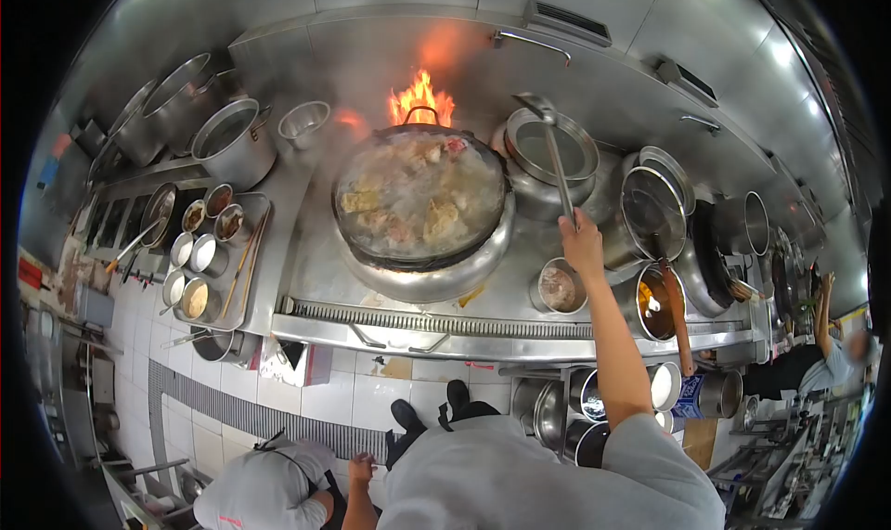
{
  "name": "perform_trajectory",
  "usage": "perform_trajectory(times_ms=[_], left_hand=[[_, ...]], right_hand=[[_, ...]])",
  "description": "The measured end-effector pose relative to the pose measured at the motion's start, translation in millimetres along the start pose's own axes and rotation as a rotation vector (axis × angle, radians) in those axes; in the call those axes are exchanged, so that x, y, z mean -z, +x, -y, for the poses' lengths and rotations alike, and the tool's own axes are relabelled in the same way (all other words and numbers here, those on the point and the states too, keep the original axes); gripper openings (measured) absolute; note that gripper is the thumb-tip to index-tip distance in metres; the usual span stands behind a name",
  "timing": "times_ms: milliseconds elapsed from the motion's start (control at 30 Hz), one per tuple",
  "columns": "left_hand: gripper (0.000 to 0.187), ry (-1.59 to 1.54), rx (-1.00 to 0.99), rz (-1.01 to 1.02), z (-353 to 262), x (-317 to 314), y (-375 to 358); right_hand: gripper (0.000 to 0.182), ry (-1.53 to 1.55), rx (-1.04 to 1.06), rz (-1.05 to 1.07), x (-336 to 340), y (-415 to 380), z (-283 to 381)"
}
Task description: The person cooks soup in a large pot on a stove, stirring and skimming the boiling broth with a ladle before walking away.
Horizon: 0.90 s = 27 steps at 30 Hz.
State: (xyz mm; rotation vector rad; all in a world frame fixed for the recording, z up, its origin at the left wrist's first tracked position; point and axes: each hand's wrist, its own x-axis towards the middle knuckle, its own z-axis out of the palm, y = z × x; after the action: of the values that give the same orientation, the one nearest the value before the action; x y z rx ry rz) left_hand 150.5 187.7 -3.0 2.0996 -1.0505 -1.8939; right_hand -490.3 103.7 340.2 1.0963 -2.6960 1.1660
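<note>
My right hand (583,244) is wrapped round the long handle of a metal ladle (560,163). The ladle's bowl is over the far rim of a round steel pot (583,163) that holds liquid. To the left, a large black wok (419,261) sits on a burner, full of steaming broth with chunks of food (445,219) in it. Flames (422,98) rise behind its far handle. Low beside my body hangs my left hand (362,469), its fingers curled and nothing visible in them.
A tray (264,261) of small seasoning containers stands left, near a tall pot (232,145). On the right are a small pot (559,287), a strainer (654,213) and an oil pot (659,303). A co-worker (264,488) is close on my left; another person (826,363) is far right.
</note>
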Motion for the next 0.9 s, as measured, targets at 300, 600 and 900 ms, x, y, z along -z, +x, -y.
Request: perform_trajectory(times_ms=[300,600,900], left_hand=[[0.037,-0.001,-0.007,-0.056,-32,-9,-23],[0.033,-0.017,-0.042,-0.059,-34,-30,-25],[0.035,-0.022,-0.003,-0.07,-27,-31,-34]], right_hand=[[0.019,0.582,-0.663,0.095,-38,134,-73],[0.052,2.193,-1.102,0.45,-17,213,-21],[0.007,1.783,-0.808,0.588,8,267,25]])
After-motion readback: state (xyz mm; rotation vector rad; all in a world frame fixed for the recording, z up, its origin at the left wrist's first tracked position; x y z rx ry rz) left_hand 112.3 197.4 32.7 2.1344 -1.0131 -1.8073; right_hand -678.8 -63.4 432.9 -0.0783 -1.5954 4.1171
